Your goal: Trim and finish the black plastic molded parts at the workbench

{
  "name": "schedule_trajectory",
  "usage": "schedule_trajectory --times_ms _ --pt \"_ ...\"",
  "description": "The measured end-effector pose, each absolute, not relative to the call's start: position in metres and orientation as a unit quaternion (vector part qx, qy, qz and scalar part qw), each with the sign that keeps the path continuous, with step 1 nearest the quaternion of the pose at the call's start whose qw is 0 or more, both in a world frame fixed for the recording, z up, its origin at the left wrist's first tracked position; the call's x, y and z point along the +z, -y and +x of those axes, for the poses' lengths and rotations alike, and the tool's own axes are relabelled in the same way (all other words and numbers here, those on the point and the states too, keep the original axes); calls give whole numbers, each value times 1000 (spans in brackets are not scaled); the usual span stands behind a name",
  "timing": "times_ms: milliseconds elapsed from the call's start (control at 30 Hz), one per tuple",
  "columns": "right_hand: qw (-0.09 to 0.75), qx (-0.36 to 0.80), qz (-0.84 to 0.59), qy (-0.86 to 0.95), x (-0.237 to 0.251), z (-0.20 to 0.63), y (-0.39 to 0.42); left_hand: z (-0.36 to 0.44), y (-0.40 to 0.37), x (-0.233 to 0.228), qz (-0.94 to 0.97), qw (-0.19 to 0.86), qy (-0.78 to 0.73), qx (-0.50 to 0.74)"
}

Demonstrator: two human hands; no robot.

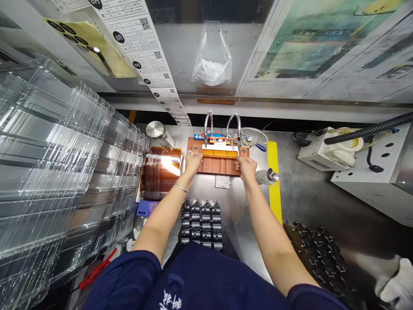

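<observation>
While I watch from the head camera, my left hand and right hand both sit on the brown jig, fingers curled at either end of the yellow strip — I cannot tell whether they actually pinch it. That strip lies across the jig's far edge, just beyond my fingertips, under two bent metal nozzles. Left of my left hand lies an amber film stack with clear trays beyond it, a black tray sits between my forearms, and a small metal can stands just right of my right hand — touching nothing.
</observation>
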State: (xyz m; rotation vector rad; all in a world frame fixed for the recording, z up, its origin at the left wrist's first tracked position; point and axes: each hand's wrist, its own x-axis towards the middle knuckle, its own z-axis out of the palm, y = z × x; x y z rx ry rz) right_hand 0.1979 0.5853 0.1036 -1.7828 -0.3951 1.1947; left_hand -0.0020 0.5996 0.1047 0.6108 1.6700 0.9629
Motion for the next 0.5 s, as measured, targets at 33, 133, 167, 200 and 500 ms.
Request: schedule_trajectory --times_ms 33,133,167,200,500 --pt "461 482 -729 155 104 198 -585 -2 -599 105 255 530 -699 406" --pt "460 482 -731 147 107 197 -585 -1 -598 107 254 528 -699 411" --pt "459 482 -732 145 108 197 -585 0 -598 108 254 528 -698 411" --pt "459 483 -732 144 108 197 -585 0 -598 109 254 528 -698 411" --pt "447 497 -730 145 107 198 -583 0 -599 112 240 535 -704 400"
